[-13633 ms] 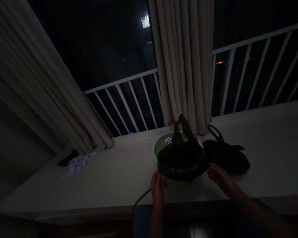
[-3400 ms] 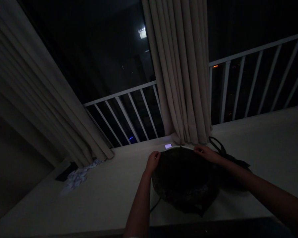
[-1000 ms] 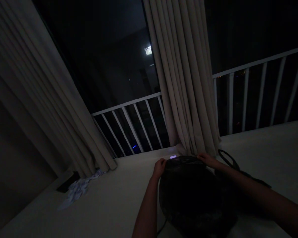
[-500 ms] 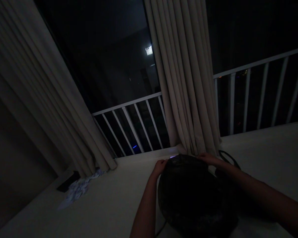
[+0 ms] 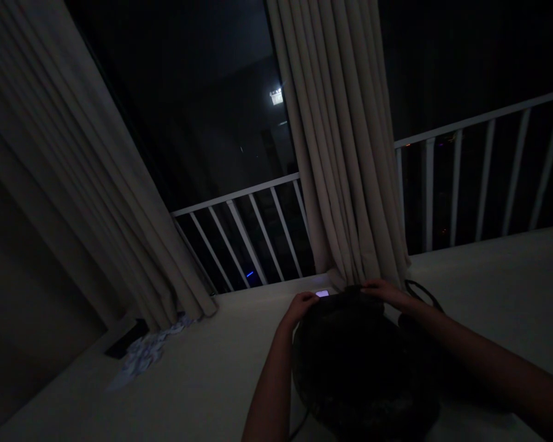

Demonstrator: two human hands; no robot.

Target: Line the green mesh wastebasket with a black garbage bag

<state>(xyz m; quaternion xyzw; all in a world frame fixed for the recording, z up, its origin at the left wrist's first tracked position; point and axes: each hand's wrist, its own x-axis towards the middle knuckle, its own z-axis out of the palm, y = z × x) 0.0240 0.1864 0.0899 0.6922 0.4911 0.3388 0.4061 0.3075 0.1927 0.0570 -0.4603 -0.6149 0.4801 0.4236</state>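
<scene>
The scene is very dark. A black plastic bag (image 5: pixel 359 362) bulges on the pale counter (image 5: pixel 203 380) in front of me. My left hand (image 5: pixel 300 305) grips the bag's far left edge with curled fingers. My right hand (image 5: pixel 383 292) holds the far right edge of the same bag, fingers bent over it. A second black bag (image 5: pixel 424 307) with a loop handle lies just right of it, partly behind my right forearm. The green basket seen earlier is hidden under the bag.
A small lit screen (image 5: pixel 322 294) glows just behind the bag. Beige curtains (image 5: pixel 345 153) hang behind it, another curtain (image 5: pixel 74 184) at the left. White railing (image 5: pixel 239 233) runs beyond the counter. Crumpled paper (image 5: pixel 142 359) and a dark flat object (image 5: pixel 124 339) lie at the far left.
My hands have drawn slightly closer together on the bag's far edge, bunching it; the lit screen behind shows a little more. The view has barely moved.
</scene>
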